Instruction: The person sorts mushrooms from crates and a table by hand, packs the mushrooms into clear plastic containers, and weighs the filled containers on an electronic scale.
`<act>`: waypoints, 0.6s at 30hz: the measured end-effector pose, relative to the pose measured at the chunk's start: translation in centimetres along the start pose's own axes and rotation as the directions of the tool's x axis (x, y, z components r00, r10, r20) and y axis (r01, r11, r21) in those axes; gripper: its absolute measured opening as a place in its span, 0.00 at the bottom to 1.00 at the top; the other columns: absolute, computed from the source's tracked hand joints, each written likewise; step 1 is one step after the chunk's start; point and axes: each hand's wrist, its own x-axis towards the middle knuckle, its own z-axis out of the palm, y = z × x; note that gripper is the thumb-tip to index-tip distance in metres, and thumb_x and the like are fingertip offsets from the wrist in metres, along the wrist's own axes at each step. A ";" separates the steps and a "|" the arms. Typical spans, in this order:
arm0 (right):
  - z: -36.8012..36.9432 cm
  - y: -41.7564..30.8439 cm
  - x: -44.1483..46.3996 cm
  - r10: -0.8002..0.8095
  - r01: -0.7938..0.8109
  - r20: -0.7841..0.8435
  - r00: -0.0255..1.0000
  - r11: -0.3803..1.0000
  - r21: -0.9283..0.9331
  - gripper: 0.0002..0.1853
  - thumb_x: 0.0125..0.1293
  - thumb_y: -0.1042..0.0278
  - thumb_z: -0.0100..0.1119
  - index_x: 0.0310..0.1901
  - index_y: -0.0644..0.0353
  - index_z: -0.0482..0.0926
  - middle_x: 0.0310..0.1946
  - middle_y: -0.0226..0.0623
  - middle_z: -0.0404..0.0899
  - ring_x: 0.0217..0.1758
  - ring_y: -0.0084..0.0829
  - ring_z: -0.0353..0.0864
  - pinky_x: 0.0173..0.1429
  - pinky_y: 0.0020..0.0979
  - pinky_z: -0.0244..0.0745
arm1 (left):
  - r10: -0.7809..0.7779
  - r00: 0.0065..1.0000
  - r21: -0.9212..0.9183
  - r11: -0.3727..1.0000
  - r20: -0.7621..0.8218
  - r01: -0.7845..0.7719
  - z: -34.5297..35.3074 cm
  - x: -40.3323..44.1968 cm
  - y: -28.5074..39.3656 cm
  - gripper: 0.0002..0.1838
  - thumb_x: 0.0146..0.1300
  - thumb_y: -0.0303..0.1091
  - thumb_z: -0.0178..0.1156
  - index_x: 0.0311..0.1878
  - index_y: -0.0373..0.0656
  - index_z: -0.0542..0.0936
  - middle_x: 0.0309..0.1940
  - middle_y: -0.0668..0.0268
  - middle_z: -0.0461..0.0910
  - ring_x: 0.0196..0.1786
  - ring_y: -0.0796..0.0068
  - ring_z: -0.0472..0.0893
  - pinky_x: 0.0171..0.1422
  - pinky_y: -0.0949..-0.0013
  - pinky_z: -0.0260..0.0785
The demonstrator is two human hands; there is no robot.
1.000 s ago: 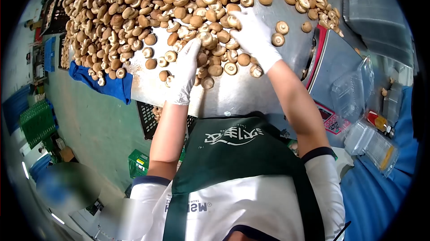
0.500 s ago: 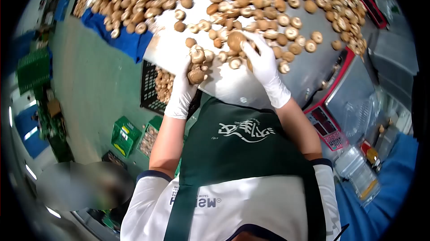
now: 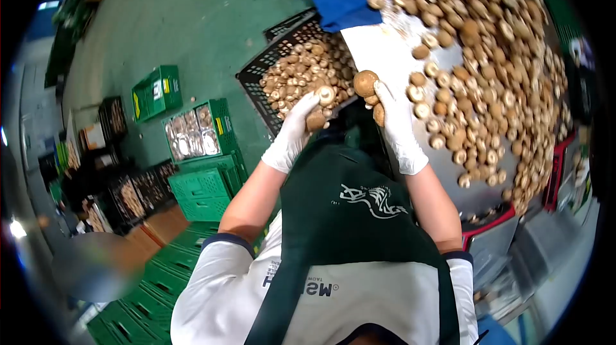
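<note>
This is a produce sorting and packing workroom. A metal worktop [image 3: 443, 136] carries a wide heap of loose mushrooms [image 3: 500, 69], and a black mesh crate [image 3: 260, 66] beside it is filled with more. On the green floor [image 3: 212, 18] stand an open green crate [image 3: 156, 93], another holding clear-wrapped packs of mushrooms [image 3: 191, 132], and stacked green crates [image 3: 205, 185]. Brown cardboard [image 3: 154, 229] lies near dark crates [image 3: 142, 190] of produce. Clear plastic trays [image 3: 500, 277] sit by the worktop, and the person wears a dark green printed apron [image 3: 359, 210] and white gloves.
</note>
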 end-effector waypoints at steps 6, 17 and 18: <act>12.0 -4.2 10.0 -0.304 0.331 0.187 0.934 0.935 -0.132 0.16 0.70 0.64 0.60 0.53 0.65 0.80 0.37 0.32 0.81 0.36 0.19 0.76 0.44 0.23 0.72 | -0.021 0.975 -0.188 0.982 -0.220 -0.021 -7.9 -1.4 1.3 0.21 0.71 0.43 0.57 0.63 0.47 0.74 0.50 0.69 0.81 0.44 0.77 0.81 0.41 0.73 0.75; 17.3 1.1 16.1 -0.118 0.105 0.273 0.955 0.993 0.062 0.19 0.78 0.68 0.46 0.66 0.64 0.70 0.43 0.33 0.77 0.39 0.22 0.75 0.44 0.24 0.73 | 0.032 0.972 -0.381 0.916 -0.231 -0.121 -12.4 3.4 4.5 0.19 0.73 0.44 0.56 0.60 0.45 0.77 0.48 0.69 0.82 0.42 0.78 0.82 0.42 0.73 0.76; 16.4 1.5 15.0 -0.070 0.058 0.239 0.968 0.997 0.058 0.19 0.78 0.67 0.46 0.66 0.62 0.70 0.44 0.33 0.76 0.38 0.22 0.74 0.42 0.25 0.73 | 0.038 0.975 -0.398 0.909 -0.218 -0.124 -11.7 3.9 5.0 0.19 0.73 0.44 0.56 0.60 0.44 0.77 0.48 0.69 0.82 0.42 0.78 0.82 0.42 0.73 0.76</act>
